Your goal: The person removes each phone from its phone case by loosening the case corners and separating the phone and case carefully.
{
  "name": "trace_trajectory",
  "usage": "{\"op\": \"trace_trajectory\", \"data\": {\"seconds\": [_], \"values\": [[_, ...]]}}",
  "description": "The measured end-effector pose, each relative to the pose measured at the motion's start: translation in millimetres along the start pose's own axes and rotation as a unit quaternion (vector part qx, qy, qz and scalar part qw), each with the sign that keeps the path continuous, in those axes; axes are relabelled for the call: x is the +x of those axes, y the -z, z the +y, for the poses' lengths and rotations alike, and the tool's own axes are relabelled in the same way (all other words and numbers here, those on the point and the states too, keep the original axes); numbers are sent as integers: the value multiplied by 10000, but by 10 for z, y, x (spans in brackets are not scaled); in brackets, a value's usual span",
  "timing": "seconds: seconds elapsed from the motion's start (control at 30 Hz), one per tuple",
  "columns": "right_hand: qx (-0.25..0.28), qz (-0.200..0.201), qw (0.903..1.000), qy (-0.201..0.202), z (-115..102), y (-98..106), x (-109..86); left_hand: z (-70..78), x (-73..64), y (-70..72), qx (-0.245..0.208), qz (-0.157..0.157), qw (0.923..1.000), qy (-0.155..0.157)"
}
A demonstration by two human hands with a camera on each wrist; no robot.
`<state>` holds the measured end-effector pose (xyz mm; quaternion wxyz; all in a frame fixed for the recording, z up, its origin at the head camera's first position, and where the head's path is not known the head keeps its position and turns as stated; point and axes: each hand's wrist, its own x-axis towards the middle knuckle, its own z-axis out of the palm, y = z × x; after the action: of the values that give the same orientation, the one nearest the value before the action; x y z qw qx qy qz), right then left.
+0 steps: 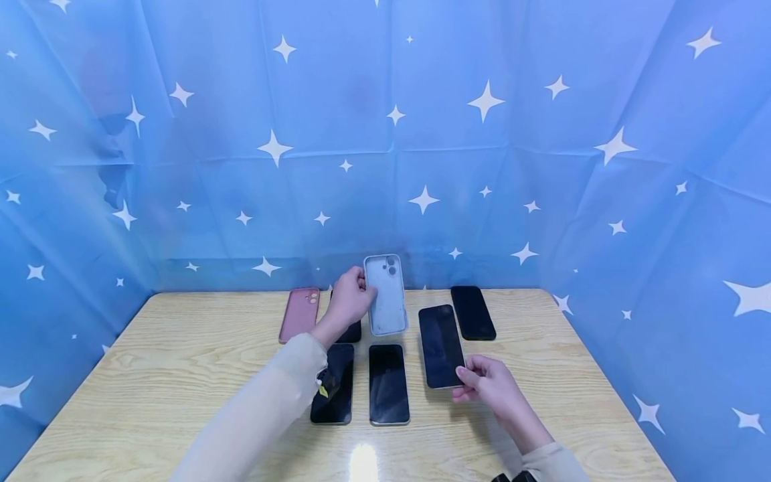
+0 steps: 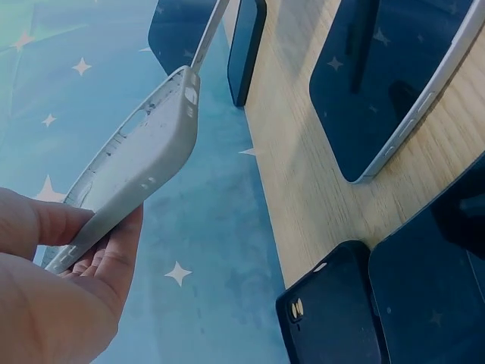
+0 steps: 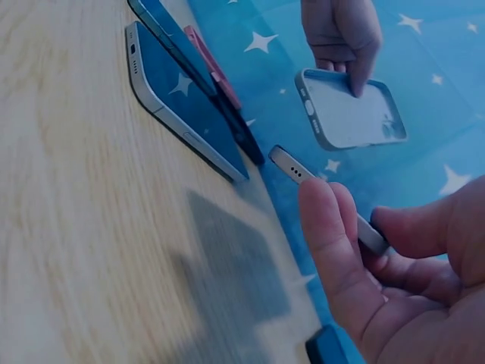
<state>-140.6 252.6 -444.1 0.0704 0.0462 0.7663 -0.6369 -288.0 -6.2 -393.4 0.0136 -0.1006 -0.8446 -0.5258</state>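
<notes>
My left hand pinches a pale grey phone case by its left edge, thumb on the inside. The case stands upright over the table's back edge, its hollow side toward me and camera cutout at upper right. In the left wrist view, the fingers curl behind the case. Lower and to the right, my right hand grips a phone at its bottom right corner, dark screen facing me. The right wrist view shows this phone edge-on, lifted off the table, between thumb and fingers.
Two dark-screened phones, a left one and a middle one, lie on the wooden table. Behind them are a pink case and a black case, partly hidden by my left hand. A black slab lies back right.
</notes>
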Motion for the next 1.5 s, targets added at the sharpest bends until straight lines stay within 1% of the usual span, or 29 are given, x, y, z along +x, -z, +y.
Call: {"op": "trace_trajectory", "data": {"seconds": [0.13, 0.37, 0.57, 0.77, 0.97, 1.17, 1.5], "values": [[28, -81, 10000, 42, 44, 10, -20, -10, 39, -16, 111, -20, 9999, 21], [136, -248, 9996, -96, 91, 22, -56, -24, 101, -47, 308, 8, 9995, 108], [106, -426, 9990, -70, 139, 31, -98, -52, 141, -81, 361, 1, 9992, 169], [124, -561, 9982, -174, 198, 43, -134, -93, 183, -111, 418, -5, 9989, 229], [120, -723, 9972, -156, 245, 63, -174, -132, 224, -154, 490, -13, 9984, 280], [194, -776, 9964, -293, 274, 69, -201, -168, 267, -182, 638, 0, 9974, 343], [171, -883, 9956, -279, 333, 80, -226, -221, 318, -226, 633, -83, 9966, 522]]}}
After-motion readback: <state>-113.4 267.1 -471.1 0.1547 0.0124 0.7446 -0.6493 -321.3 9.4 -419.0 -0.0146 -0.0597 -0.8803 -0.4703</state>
